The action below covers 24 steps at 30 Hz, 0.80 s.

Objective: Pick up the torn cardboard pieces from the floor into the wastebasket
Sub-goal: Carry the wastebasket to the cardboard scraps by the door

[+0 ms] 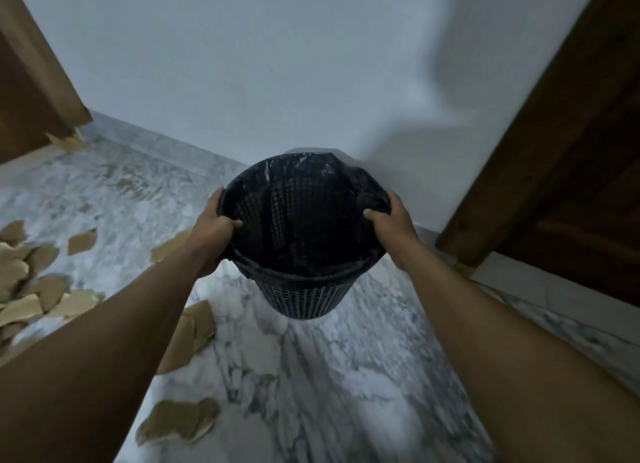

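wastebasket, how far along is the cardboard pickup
Done: nothing visible; the wastebasket shows only its black liner inside. In hand: left hand and right hand both grip its rim. Left: all torn cardboard pieces lie scattered on the marble floor.

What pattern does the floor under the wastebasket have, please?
White marble with grey veining on the floor, clearest in the head view around the wastebasket.

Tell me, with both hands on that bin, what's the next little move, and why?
Probably carry the wastebasket leftward and set it down by the cardboard pieces. The left hand and right hand each grip its rim, so neither is free to pick anything up, and nearly all the scraps lie on the marble floor to the left.
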{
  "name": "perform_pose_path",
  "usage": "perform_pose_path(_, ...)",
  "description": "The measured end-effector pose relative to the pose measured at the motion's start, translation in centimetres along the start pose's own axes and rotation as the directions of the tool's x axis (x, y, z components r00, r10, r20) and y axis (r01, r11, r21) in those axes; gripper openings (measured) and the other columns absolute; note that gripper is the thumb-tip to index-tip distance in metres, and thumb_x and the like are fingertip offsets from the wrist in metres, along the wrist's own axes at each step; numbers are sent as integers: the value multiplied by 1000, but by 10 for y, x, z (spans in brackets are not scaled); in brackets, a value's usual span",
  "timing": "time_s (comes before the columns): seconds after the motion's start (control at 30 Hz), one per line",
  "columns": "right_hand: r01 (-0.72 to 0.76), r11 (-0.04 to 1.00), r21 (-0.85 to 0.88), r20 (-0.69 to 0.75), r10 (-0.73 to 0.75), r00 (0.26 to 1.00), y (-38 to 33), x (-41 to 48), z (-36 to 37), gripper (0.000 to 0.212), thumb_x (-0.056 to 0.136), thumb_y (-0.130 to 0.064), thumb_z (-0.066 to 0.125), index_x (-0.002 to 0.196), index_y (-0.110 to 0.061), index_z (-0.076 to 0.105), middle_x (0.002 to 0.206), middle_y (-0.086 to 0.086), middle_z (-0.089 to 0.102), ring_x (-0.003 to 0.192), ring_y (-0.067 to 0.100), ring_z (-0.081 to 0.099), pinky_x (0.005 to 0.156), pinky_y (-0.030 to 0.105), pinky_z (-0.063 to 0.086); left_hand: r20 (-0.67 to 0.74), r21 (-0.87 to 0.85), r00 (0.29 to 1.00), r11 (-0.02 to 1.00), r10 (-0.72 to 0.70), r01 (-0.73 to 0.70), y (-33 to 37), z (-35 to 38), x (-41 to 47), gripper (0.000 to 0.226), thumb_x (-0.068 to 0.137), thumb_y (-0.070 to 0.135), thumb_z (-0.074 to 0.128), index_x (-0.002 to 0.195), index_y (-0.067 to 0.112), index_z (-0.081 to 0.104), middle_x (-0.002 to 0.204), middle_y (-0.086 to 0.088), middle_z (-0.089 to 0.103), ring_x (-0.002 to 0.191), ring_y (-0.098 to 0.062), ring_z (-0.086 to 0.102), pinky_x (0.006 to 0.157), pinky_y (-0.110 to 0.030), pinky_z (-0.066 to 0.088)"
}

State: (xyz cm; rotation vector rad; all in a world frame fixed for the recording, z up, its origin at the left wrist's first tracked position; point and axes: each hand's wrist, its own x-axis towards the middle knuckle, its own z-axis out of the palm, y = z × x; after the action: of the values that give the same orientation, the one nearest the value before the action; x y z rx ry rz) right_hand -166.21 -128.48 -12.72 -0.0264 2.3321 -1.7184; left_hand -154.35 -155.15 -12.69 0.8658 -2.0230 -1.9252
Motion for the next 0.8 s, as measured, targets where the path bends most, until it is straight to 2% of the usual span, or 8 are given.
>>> perform_pose_path(0.1,-3,999,-48,-15,3,1000,-4,-5,-1,71,97,-24,62,159,-24,27,155,6,44,135,29,49,111,44,44,6,11,1000,1000,10,-10,0,1,2,75,94,-17,37,151,32,35,126,1,51,91,-16,58,64,-32,53)
perform_pose_path(0.2,3,990,-142,-28,-7,1000,-5,-7,1,69,98,-29,60,158,-22,27,155,8,44,137,32,47,113,46,42,17,24,1000,1000,3,-4,-3,-3,8,77,93,-14,41,152,34,34,135,0,51,108,-28,58,64,-32,54)
perform_pose_path(0.3,4,956,-293,-65,-24,998,-8,-9,6,70,101,-36,54,160,-21,21,159,8,40,141,35,43,112,41,38,42,41,999,999,-10,9,-4,-10,7,72,94,-3,51,152,37,35,138,0,53,106,-28,63,57,-35,58)
perform_pose_path(0.37,-13,926,-378,-106,-29,994,-12,-11,11,72,104,-40,50,163,-21,12,163,11,32,144,36,39,112,43,36,43,51,999,998,-32,30,-5,-17,2,66,96,11,58,151,41,36,141,0,53,104,-24,63,68,-42,61)
perform_pose_path(0.47,-14,860,-509,-171,-85,982,-25,-19,28,71,104,-44,44,162,-22,11,163,17,27,147,41,31,117,56,26,41,54,995,995,-89,87,-6,-38,-4,66,97,38,62,154,43,29,153,-3,44,126,-31,53,97,-55,50)
perform_pose_path(0.57,6,757,-653,-227,-204,952,-39,-31,48,68,105,-43,38,162,-19,10,168,19,8,155,40,3,121,63,2,4,20,993,993,-118,118,-13,-74,-7,67,95,56,56,155,38,30,159,-5,37,139,-35,43,98,-53,46)
perform_pose_path(0.7,182,686,-705,-120,-368,922,-61,-55,97,66,106,-40,37,161,-14,11,168,21,6,155,36,0,123,58,-1,-106,100,992,992,-67,77,-43,-138,-14,66,97,57,53,154,29,37,159,-8,37,141,-35,40,110,-54,39)
perform_pose_path(0.8,328,624,-709,9,-457,889,-71,-81,153,64,106,-36,39,161,-13,15,168,21,8,156,35,1,124,55,0,-190,290,982,955,-10,66,-79,-186,-36,59,101,52,48,153,25,39,149,-12,50,132,-34,50,103,-39,40)
